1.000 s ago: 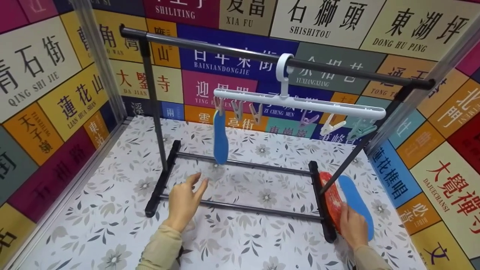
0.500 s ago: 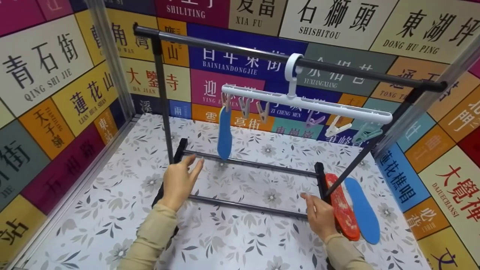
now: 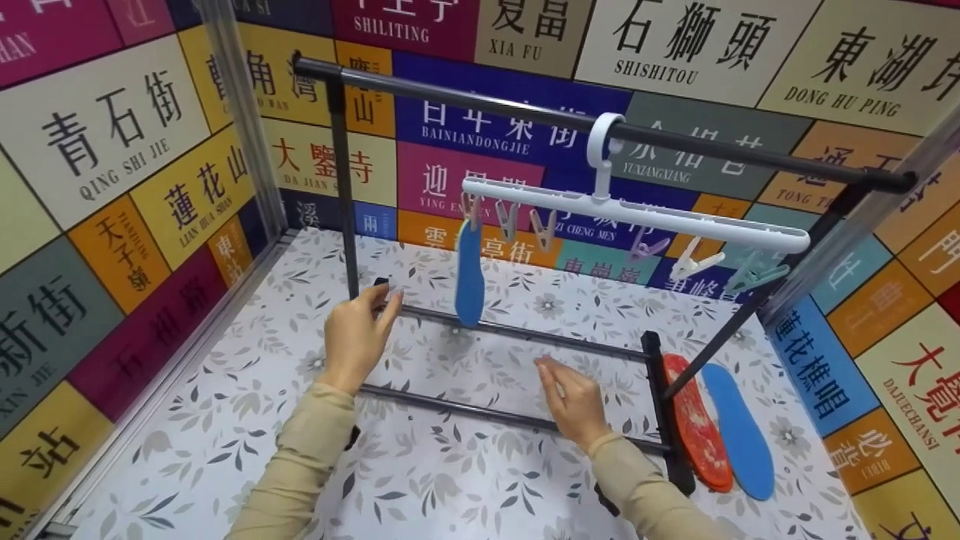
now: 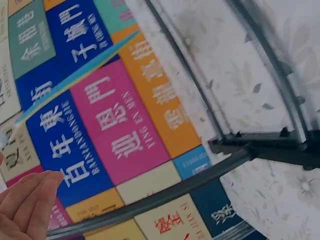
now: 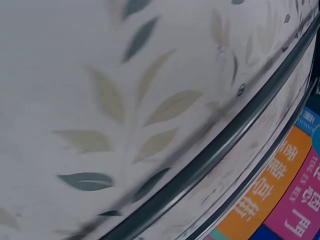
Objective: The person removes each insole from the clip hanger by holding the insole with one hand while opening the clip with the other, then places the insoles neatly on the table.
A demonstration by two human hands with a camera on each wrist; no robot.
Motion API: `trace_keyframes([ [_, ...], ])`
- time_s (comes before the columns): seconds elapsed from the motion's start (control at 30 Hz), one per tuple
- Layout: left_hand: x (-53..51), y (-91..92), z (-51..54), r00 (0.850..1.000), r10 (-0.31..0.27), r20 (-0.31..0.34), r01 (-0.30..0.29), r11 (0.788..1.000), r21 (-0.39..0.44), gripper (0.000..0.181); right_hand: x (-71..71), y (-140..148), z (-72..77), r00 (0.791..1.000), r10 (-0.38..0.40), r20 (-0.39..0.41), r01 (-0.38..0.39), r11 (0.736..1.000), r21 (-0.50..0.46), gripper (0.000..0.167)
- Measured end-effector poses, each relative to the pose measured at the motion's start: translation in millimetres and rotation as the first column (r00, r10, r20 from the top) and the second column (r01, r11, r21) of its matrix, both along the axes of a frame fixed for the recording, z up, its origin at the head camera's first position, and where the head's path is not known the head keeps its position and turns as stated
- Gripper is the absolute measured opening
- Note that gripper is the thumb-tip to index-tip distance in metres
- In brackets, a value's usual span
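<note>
A blue insole hangs from the leftmost clothespin of a white clip hanger. In the left wrist view the insole shows edge-on. My left hand is raised to the left of it, thumb and fingers apart, holding nothing; its fingertips show at the lower left of the left wrist view. My right hand hovers over the lower rack bar, fingers loosely extended, nothing seen in it. A red-and-white insole and another blue insole lie at the right. My right hand is out of the right wrist view.
The hanger hooks over the top bar of a dark metal rack. Several free clothespins dangle from it. The rack stands on a flower-patterned surface, with sign-covered walls behind and at both sides.
My right hand has left the red insole at the right and moved left, inside the rack. My left hand has risen slightly. The view has shifted, and the insole still hangs.
</note>
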State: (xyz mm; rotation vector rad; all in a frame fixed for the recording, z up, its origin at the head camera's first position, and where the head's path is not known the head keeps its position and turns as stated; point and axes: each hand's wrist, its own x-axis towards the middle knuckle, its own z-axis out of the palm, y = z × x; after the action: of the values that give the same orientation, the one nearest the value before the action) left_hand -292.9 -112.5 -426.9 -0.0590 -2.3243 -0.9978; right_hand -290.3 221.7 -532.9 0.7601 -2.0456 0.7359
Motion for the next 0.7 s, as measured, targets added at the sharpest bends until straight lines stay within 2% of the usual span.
trace_keyframes([
  [0.17,-4.6,-1.8,12.2,0.999,0.015,-0.042,-0.014,0.999,0.043,0.037,-9.5,-22,2.5,0.998,-0.005,0.064,0.001,0.998,0.065,0.018],
  [0.27,-8.4,-3.4,18.5,0.999,0.025,-0.043,-0.023,0.999,0.048,0.038,-16.3,-34,4.6,0.988,-0.036,0.15,0.027,0.998,0.058,0.022],
  [0.33,-11.1,-4.4,22.3,0.998,0.031,-0.049,-0.029,0.999,0.043,0.039,-21.9,-41,6.1,0.97,-0.053,0.239,0.045,0.998,0.037,0.026],
  [0.47,-17.6,-3.5,28.1,0.998,0.039,-0.042,-0.037,0.998,0.041,0.039,-33.0,-55,10.6,0.91,-0.075,0.409,0.074,0.997,0.017,0.039],
  [0.63,-26.0,1.1,31.2,0.999,0.028,-0.036,-0.026,0.999,0.041,0.039,-42.3,-72,15.1,0.87,-0.076,0.488,0.073,0.997,0.026,0.051],
  [0.7,-28.7,3.0,31.8,0.999,0.028,-0.032,-0.027,0.999,0.034,0.039,-44.2,-79,17.6,0.844,-0.074,0.532,0.068,0.997,0.031,0.057],
])
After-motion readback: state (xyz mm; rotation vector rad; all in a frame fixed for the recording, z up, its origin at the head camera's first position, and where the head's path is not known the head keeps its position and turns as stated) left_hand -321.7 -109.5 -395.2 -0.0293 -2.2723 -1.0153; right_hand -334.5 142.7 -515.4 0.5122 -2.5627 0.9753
